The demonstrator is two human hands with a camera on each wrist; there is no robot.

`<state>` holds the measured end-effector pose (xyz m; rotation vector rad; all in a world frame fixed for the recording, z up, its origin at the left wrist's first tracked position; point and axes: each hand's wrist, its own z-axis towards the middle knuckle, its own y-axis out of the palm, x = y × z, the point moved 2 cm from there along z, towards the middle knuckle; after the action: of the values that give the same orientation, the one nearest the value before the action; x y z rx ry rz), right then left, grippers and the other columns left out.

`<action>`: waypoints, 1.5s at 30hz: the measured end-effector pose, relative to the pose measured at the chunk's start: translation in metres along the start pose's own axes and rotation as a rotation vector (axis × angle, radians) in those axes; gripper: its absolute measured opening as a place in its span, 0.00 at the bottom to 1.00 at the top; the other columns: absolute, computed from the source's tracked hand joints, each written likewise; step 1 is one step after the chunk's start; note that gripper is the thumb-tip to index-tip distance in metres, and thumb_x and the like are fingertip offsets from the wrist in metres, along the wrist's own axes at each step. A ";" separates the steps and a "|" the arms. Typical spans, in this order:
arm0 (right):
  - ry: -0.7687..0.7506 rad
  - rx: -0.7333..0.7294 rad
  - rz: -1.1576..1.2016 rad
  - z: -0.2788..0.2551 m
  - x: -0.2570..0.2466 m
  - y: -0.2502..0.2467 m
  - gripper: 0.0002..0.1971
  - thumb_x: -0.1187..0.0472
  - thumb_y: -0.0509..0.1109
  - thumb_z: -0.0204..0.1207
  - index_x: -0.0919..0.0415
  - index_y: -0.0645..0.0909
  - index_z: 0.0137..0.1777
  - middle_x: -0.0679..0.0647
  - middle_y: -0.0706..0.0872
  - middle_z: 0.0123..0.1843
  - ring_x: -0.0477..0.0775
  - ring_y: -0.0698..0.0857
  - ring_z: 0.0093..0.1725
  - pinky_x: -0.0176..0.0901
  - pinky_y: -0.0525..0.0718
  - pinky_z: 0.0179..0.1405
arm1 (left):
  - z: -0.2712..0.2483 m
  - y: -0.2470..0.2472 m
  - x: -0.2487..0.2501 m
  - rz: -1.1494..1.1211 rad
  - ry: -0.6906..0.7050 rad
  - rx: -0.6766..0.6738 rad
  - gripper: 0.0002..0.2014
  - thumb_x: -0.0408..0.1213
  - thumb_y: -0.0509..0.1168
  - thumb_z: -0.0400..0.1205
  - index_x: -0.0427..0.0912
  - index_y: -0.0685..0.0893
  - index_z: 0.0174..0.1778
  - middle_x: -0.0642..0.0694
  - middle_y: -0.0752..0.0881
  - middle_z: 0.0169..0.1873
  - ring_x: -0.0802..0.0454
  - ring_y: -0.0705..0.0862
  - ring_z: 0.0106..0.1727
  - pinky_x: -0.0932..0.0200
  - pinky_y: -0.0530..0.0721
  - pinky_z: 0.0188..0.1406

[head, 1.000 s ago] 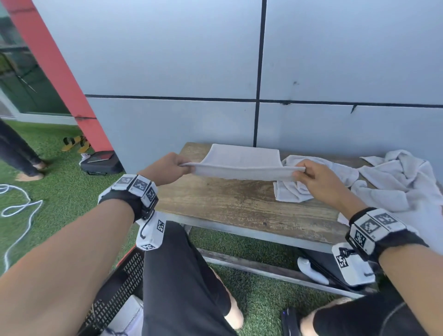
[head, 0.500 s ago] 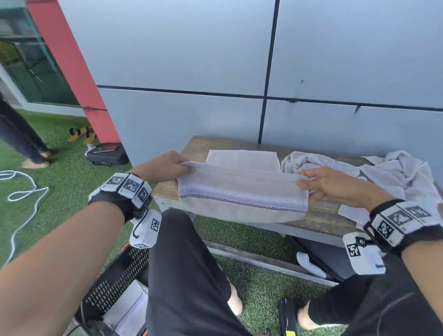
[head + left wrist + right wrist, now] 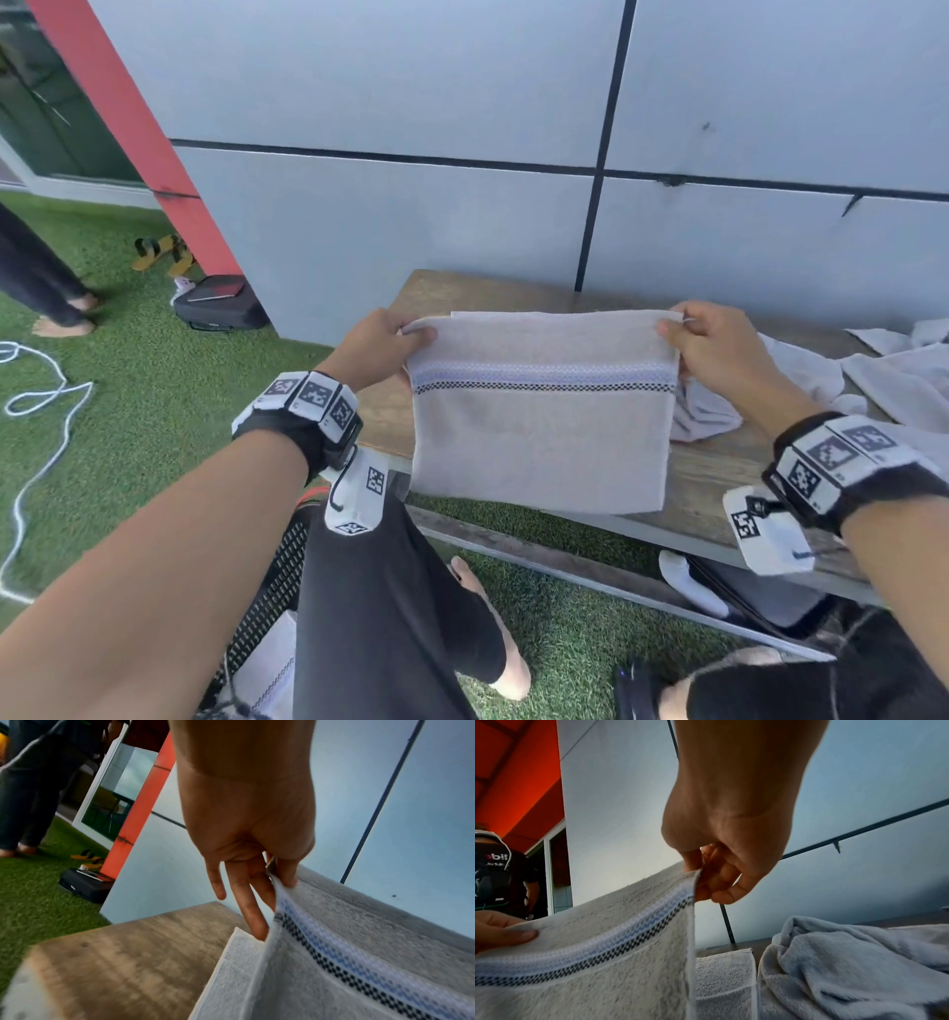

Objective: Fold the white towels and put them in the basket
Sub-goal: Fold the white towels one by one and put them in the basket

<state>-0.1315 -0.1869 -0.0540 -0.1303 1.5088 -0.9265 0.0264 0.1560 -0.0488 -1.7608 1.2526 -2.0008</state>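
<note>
A white towel (image 3: 539, 447) with a blue and black checked stripe hangs folded over the wooden bench (image 3: 380, 411). My left hand (image 3: 382, 342) pinches its top left corner and my right hand (image 3: 711, 342) pinches the top right corner. The left wrist view shows the thumb (image 3: 287, 876) pressed on the towel (image 3: 347, 953) edge, other fingers straight behind. In the right wrist view thumb and fingers (image 3: 706, 880) nip the towel (image 3: 590, 963) corner. A black basket (image 3: 272, 580) sits on the grass by my left knee with a folded towel (image 3: 269, 668) inside.
Crumpled white towels (image 3: 883, 375) lie on the right of the bench, and another flat towel (image 3: 723, 981) lies behind the held one. A grey panel wall (image 3: 462, 216) backs the bench. A dark bag (image 3: 218, 303), sandals, a white rope (image 3: 31, 401) and another person's legs are at left.
The towel was held flat and level above the bench; both hands lifted its top edge, and it now hangs down as a striped rectangle facing me.
</note>
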 end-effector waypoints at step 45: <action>0.117 -0.364 -0.330 0.180 0.088 0.087 0.05 0.60 0.74 0.79 0.59 0.84 0.42 0.51 0.87 0.40 0.47 0.81 0.37 0.39 0.75 0.33 | 0.206 0.060 -0.029 0.317 -0.028 -0.076 0.11 0.39 0.70 0.84 0.36 0.92 0.41 0.49 0.87 0.28 0.59 0.79 0.22 0.66 0.80 0.24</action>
<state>0.0473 -0.2637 -0.1536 -0.6122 1.7879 -0.9195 0.1952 0.0431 -0.1245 -1.5019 1.5075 -1.7659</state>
